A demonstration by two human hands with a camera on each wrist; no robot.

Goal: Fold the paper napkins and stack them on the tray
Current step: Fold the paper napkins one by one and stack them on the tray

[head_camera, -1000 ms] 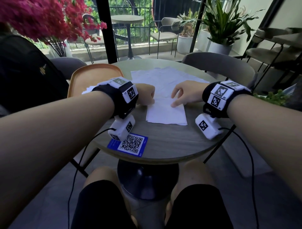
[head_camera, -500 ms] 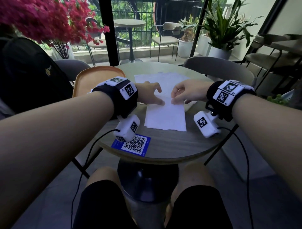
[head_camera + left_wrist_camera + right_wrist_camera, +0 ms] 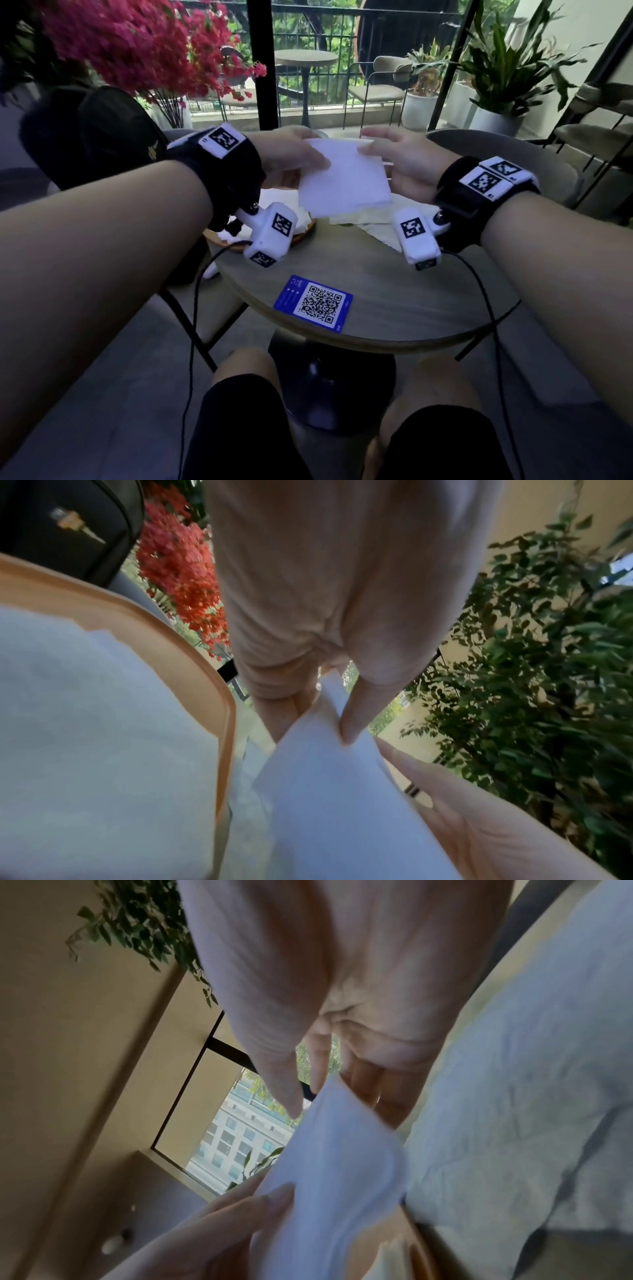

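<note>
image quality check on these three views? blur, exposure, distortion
Head view: backlit by the window, forearms and lower frame dim, wide-angle bend at the edges, folded napkin sharp. Left wrist view: motion-smeared; tray rim and plant soft, left hand fills the upper centre. Right wrist view: blurred too, right hand close and soft, building outside the window clearer than the napkin.

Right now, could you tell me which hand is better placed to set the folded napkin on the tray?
Left. The left hand already pinches the folded napkin and hangs on the tray side; the right hand is farther away.
</note>
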